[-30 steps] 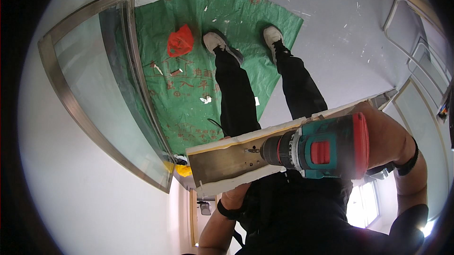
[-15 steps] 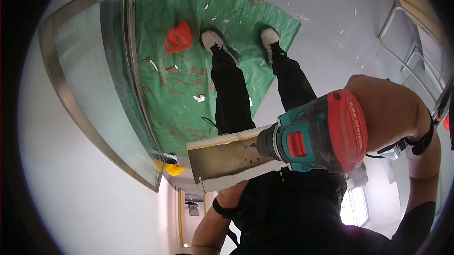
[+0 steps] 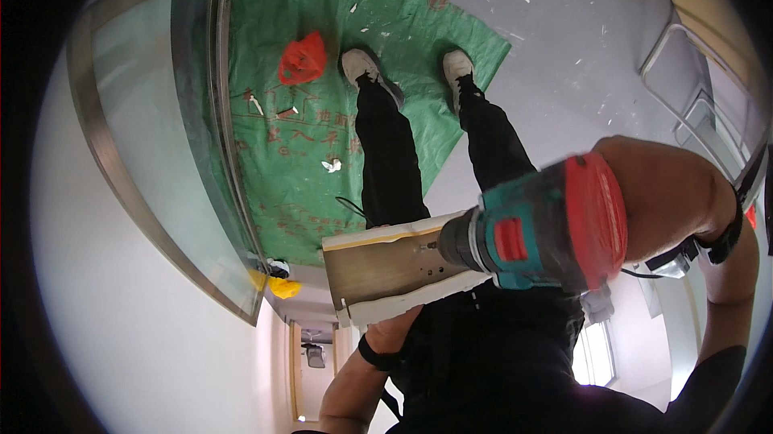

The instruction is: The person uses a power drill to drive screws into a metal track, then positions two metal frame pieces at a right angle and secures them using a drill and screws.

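A teal and red cordless drill (image 3: 515, 229) lies crosswise in front of me, its chuck to the left. My right hand (image 3: 640, 192) is behind its red rear end; the fingers are mostly hidden, but they grip the drill. The short bit (image 3: 431, 246) points at the brown inner face of a white-walled channel piece (image 3: 378, 269), beside several small dark holes. Whether the bit touches that face I cannot tell. From underneath, my left hand (image 3: 394, 329) grips the channel piece, its fingers largely hidden behind it.
A metal-framed glass panel (image 3: 225, 152) stands at the left. My shoes are on a green floor sheet (image 3: 282, 168) with a red plastic bag (image 3: 303, 58) and white scraps. A yellow item (image 3: 283, 287) lies past the panel's lower end. Metal tubing (image 3: 656, 55) is at the far right.
The drill and channel piece stay together, shifted very slightly right in view. The drill's rear looks more blurred now. Both hands keep their hold.
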`<state>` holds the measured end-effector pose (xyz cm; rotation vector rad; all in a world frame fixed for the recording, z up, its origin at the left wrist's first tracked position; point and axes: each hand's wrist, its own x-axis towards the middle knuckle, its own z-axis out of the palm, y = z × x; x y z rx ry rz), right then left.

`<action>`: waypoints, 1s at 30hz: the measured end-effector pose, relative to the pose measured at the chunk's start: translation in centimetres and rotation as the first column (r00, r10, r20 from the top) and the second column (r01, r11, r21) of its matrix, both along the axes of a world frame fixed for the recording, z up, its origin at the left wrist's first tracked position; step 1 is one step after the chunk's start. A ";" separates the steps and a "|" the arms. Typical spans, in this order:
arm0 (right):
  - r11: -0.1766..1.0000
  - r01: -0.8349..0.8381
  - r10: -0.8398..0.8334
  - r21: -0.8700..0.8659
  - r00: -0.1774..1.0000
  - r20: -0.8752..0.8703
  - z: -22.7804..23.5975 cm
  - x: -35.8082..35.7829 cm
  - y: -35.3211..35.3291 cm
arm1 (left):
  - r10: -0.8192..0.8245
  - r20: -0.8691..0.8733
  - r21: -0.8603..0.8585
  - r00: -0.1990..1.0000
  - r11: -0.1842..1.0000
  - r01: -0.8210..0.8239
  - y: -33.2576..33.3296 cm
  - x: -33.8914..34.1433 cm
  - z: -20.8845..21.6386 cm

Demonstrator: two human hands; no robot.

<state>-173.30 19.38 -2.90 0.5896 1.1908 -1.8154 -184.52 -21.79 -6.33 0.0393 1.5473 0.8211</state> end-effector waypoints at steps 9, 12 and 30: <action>0.998 -0.063 0.063 -0.011 0.995 0.074 0.7 -1.0 0.0 | -0.040 -0.035 0.015 0.999 0.999 0.041 -0.3 -0.2 0.3; 0.999 -0.024 0.023 0.046 1.000 0.018 1.7 -1.5 -0.1 | -0.060 -0.055 0.021 0.997 0.998 0.061 -0.4 -0.3 0.3; 1.000 0.024 -0.023 -0.019 0.999 0.044 0.6 -0.4 -0.9 | -0.254 -0.242 0.029 0.936 0.963 0.269 0.6 -0.7 0.4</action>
